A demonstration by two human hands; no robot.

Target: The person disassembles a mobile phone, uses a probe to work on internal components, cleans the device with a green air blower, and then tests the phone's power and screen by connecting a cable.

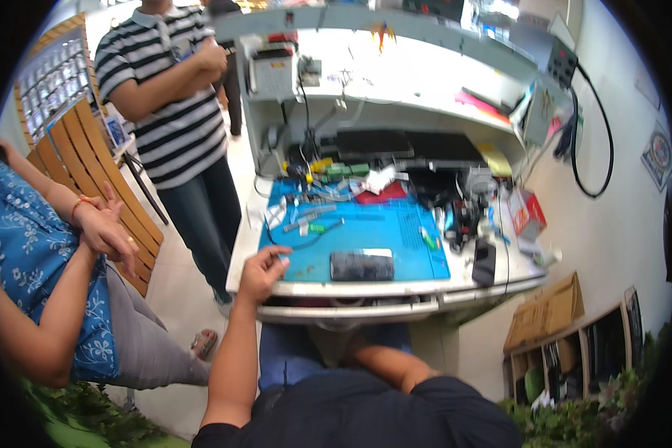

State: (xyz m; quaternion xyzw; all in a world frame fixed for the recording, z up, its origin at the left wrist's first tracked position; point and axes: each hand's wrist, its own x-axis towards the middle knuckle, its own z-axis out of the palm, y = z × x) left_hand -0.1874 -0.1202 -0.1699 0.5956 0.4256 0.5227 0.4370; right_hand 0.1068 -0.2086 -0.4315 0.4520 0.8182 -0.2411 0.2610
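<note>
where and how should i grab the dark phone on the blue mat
Probably by its two long edges, near the middle, from above and the near side, pinching front to back. The dark phone lies flat on the blue mat, longer side to side than front to back.

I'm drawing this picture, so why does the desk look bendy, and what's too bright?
In the head view, the fisheye lens curves the white desk; in that same head view, the upper shelf glares nearly pure white, and the dark phone shows a pale reflection along its far edge.
</note>
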